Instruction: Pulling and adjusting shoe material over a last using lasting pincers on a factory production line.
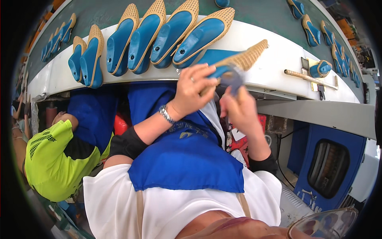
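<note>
My left hand (195, 87), with a ring and a metal watch on its wrist, is closed round the heel end of a woven tan shoe (248, 55) on a blue shoe last. The shoe's toe points up and to the right over the white table edge. My right hand (240, 107) grips a hammer (232, 77), its grey head smeared by motion and close against the shoe's heel. Behind the left hand stands a row of woven shoes on blue lasts, the nearest one (203, 34) leaning just beyond my fingers.
A white curved ledge (274, 59) runs along a green surface (254, 12) bearing more shoes. To the right lie a wooden-handled tool (308, 76) and a blue last (320, 69). A co-worker in a yellow-green shirt (59, 159) sits at left. A blue machine (330, 167) stands lower right.
</note>
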`<move>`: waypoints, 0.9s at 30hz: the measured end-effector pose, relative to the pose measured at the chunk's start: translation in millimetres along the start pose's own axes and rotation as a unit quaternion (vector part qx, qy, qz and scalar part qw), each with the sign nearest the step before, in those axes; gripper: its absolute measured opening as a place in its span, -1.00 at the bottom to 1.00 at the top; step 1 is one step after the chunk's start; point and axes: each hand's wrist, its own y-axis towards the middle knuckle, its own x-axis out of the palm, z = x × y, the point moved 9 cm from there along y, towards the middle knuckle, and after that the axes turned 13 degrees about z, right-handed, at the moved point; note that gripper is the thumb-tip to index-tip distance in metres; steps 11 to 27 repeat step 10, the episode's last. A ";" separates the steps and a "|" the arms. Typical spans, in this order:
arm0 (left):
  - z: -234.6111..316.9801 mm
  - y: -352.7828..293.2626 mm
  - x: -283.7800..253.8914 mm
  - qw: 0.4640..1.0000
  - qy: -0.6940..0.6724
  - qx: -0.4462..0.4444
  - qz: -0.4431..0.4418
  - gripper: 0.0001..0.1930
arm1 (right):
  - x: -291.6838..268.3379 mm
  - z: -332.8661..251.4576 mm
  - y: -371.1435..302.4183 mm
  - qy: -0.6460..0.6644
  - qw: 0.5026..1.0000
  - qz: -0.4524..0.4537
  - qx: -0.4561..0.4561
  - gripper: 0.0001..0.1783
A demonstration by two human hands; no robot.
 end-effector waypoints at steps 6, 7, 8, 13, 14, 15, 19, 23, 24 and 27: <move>-18.4 -1.9 -0.5 0.999 0.003 -0.033 -0.011 -0.74 | -41.2 -31.0 23.5 0.095 0.990 0.094 -0.050 -0.85; -25.6 -10.8 10.7 0.999 0.014 -0.023 -0.031 -0.69 | -35.0 -17.9 28.5 0.076 0.990 0.108 -0.048 -0.86; -25.9 -13.1 23.5 0.998 0.020 -0.017 -0.055 -0.64 | -34.4 -6.5 29.5 0.053 0.990 0.125 -0.040 -0.86; -36.2 -15.7 27.9 0.996 0.042 -0.011 -0.080 -0.59 | -24.0 -8.6 36.7 0.107 0.985 0.075 -0.108 -0.82; -36.2 -15.7 27.9 0.996 0.042 -0.011 -0.080 -0.59 | -24.0 -8.6 36.7 0.107 0.985 0.075 -0.108 -0.82; -36.2 -15.7 27.9 0.996 0.042 -0.011 -0.080 -0.59 | -24.0 -8.6 36.7 0.107 0.985 0.075 -0.108 -0.82; -36.2 -15.7 27.9 0.996 0.042 -0.011 -0.080 -0.59 | -24.0 -8.6 36.7 0.107 0.985 0.075 -0.108 -0.82; -36.2 -15.7 27.9 0.996 0.042 -0.011 -0.080 -0.59 | -24.0 -8.6 36.7 0.107 0.985 0.075 -0.108 -0.82; -36.2 -15.7 27.9 0.996 0.042 -0.011 -0.080 -0.59 | -24.0 -8.6 36.7 0.107 0.985 0.075 -0.108 -0.82; -36.2 -15.7 27.9 0.996 0.042 -0.011 -0.080 -0.59 | -24.0 -8.6 36.7 0.107 0.985 0.075 -0.108 -0.82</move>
